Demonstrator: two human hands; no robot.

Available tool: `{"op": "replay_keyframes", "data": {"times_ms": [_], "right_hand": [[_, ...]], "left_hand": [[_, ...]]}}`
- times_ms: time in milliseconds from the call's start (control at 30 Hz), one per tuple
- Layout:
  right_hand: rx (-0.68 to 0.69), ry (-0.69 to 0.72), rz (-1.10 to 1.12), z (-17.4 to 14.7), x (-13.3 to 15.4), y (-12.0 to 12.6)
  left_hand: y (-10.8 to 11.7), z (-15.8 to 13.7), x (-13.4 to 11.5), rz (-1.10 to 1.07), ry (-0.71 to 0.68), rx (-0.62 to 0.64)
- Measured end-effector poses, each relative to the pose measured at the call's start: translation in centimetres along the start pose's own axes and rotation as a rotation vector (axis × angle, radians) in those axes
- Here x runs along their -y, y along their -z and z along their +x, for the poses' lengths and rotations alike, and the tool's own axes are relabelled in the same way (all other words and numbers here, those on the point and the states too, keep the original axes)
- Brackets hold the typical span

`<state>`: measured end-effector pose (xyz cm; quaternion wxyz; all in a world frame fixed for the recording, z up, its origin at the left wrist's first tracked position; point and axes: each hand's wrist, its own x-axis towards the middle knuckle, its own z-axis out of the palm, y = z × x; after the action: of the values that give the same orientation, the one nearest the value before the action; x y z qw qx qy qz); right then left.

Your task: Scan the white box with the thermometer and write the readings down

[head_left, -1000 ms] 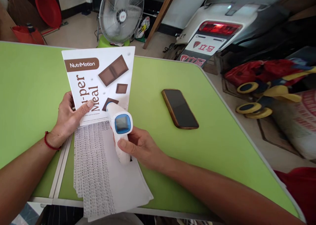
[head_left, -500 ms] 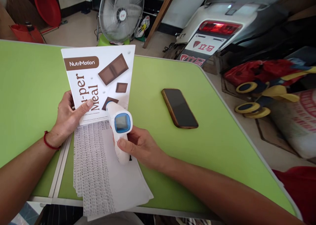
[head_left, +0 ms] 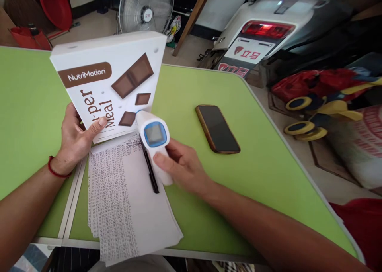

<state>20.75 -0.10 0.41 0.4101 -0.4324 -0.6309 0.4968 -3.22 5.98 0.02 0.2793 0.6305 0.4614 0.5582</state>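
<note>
The box has tilted, its contents hidden. Left hand pinches it; right hand grips the thermometer.

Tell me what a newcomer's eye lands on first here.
First, the big white NutriMotion box, held left of the picture's centre by the left hand. Then the white-and-blue thermometer in the right hand, near the box's lower right corner. Beyond the green table, at upper right, a bright red tail light stands out.
</note>
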Motion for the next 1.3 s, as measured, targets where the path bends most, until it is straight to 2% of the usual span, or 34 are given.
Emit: {"op": "replay_keyframes", "data": {"times_ms": [100, 267, 400, 533, 600, 667, 733, 800, 867, 900, 967, 1033, 1100, 1167, 1300], "right_hand": [[-0.112, 0.011, -0.307, 1.2, -0.5, 2.2], [-0.161, 0.006, -0.861, 2.7, -2.7, 4.9], [-0.165, 0.021, -1.102, 2.9, -3.9, 5.5], [-0.149, 0.027, -1.216, 2.9, -4.2, 5.7], [-0.183, 0.083, -1.260, 2.8, -4.0, 5.7], [-0.251, 0.190, -1.270, 2.6, -3.6, 5.3], [-0.268, 0.301, -1.187, 2.2, -3.0, 4.5], [-0.174, 0.341, -1.041, 1.6, -2.7, 3.3], [-0.056, 0.306, -0.932, 1.0, -2.5, 2.1], [-0.016, 0.280, -0.906, 0.8, -2.6, 1.6], [0.020, 0.232, -0.907, 0.6, -2.7, 1.0], [0.028, 0.210, -0.946, 0.6, -3.0, 0.7], [0.031, 0.229, -0.979, 0.8, -3.2, 0.7], [0.025, 0.279, -0.972, 0.9, -3.3, 1.0], [-0.047, 0.347, -0.802, 1.2, -3.3, 1.6]], "left_hand": [[0.3, 0.6, 0.7, 0.014, 0.007, -0.010], [0.3, 1.0, 1.3, -0.027, -0.025, 0.045], [0.1, 0.9, 1.1, -0.045, -0.060, 0.093], [-0.1, 0.9, 0.9, -0.008, -0.060, 0.098], [0.0, 0.8, 0.7, 0.050, -0.081, 0.076], [0.1, 0.5, 0.4, 0.160, -0.133, -0.007], [0.4, 0.2, -0.1, 0.334, -0.178, -0.153], [0.6, -0.3, -0.5, 0.507, -0.235, -0.292], [0.6, -0.7, -0.9, 0.595, -0.353, -0.312], [0.5, -0.9, -1.1, 0.587, -0.434, -0.248], [0.1, -1.3, -1.3, 0.525, -0.544, 0.028], [-0.4, -1.8, -1.5, 0.463, -0.538, 0.382], [-0.9, -2.1, -1.5, 0.473, -0.486, 0.625], [-1.1, -2.4, -1.2, 0.527, -0.468, 0.745], [-1.1, -2.6, -0.6, 0.663, -0.451, 0.842]]}}
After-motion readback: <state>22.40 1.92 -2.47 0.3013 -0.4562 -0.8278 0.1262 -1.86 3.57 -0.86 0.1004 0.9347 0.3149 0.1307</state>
